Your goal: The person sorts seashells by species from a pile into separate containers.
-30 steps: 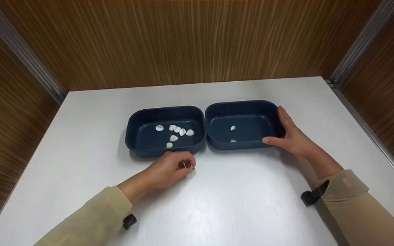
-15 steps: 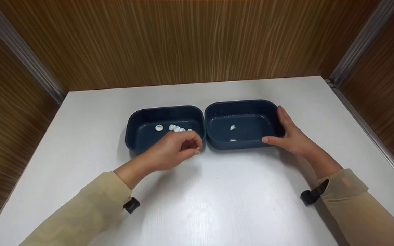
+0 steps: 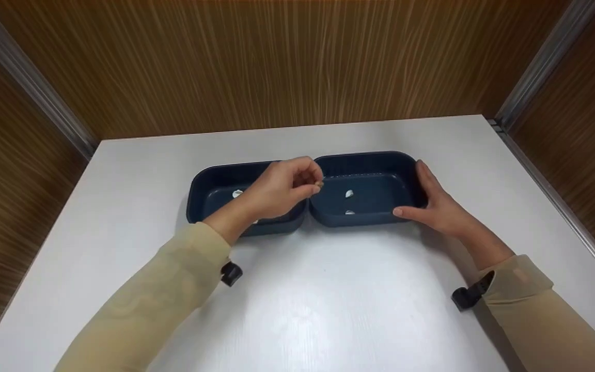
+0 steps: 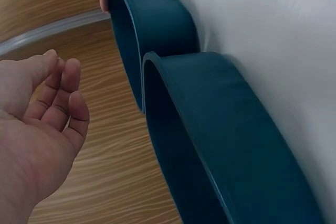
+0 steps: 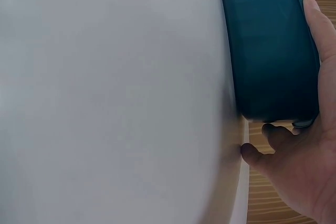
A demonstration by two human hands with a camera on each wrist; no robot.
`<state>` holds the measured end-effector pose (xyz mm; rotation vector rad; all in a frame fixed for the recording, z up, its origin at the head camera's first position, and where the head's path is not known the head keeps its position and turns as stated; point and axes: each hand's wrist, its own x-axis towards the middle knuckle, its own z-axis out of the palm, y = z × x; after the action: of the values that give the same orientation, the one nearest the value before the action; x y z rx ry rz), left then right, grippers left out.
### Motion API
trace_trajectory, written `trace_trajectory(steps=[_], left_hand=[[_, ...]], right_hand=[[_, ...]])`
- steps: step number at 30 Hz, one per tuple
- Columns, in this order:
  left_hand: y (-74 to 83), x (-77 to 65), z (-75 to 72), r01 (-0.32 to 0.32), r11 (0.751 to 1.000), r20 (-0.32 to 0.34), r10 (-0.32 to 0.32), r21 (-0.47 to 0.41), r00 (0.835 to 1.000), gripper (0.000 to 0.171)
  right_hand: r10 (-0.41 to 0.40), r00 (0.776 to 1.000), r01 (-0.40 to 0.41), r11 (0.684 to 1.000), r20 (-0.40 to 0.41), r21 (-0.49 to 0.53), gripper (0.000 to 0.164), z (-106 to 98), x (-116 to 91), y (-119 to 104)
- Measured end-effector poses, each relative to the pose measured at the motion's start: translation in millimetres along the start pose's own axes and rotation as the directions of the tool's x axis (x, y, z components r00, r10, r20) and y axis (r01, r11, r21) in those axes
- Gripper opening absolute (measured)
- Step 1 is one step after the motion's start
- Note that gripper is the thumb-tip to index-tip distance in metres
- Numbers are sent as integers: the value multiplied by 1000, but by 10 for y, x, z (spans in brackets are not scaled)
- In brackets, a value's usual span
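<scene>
Over the inner ends of two dark blue trays, my left hand (image 3: 282,188) pinches a small brownish object (image 3: 319,184) between thumb and fingertips; its kind is too small to tell. The left wrist view shows that thumb meeting the fingers above the tray rims. My right hand (image 3: 439,206) holds the outer end of the right tray (image 3: 364,219), thumb along the front wall and fingers along the side. Inside that tray lie a white shell (image 3: 349,194) and another white shell (image 3: 349,212) near the front wall. White shells in the left tray (image 3: 209,170) are mostly hidden by my left hand.
Both trays stand end to end on a white table (image 3: 297,299). Wood-grain panels (image 3: 287,67) rise behind and at both sides, with metal strips at the corners. Table surface extends in front of the trays.
My left hand has risen from the table in front of the left tray and moved forward and right, over the trays' meeting ends. My right hand keeps its place on the right tray.
</scene>
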<state>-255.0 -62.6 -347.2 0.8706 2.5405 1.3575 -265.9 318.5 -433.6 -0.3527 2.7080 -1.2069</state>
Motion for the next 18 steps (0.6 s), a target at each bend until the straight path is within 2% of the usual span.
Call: trace_trajectory(steps=[8,18], left_hand=[[-180,267,147,53,996,-24,-55,-71,998,6],[-280,477,331,85,995,-41,-87,-46,995,8]], right_hand=[[-9,1000,9,1000,-3,2,128,29,-1,-17],[-15,1000,15,1000,4,1,128,52,14,-21]])
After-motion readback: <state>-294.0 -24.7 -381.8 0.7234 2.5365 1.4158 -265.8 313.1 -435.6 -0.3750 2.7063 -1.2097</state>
